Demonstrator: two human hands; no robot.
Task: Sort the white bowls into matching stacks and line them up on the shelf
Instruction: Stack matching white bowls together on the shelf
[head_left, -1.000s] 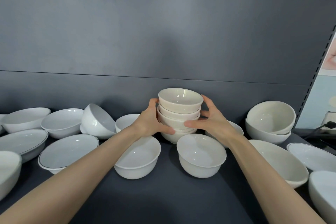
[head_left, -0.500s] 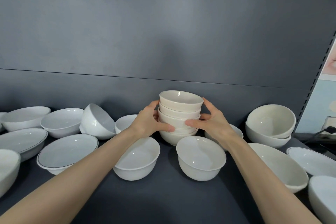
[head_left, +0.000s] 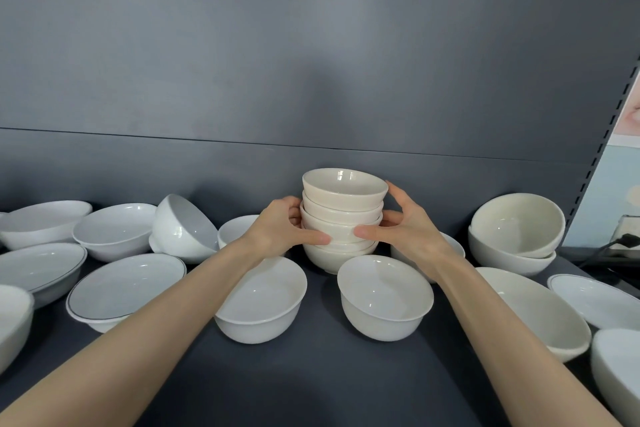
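Clasping the stack of cream bowls (head_left: 343, 217) from both flanks, we are curling our left hand (head_left: 277, 230) and right hand (head_left: 407, 234) round its middle bowls, equally near; the stack is standing upright on the shelf (head_left: 311, 378), back panel (head_left: 311, 87) just behind it.

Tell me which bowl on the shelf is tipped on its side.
The tipped bowl, left of the left hand in the back row. It leans steeply and shows its outer wall; the other bowls face up.
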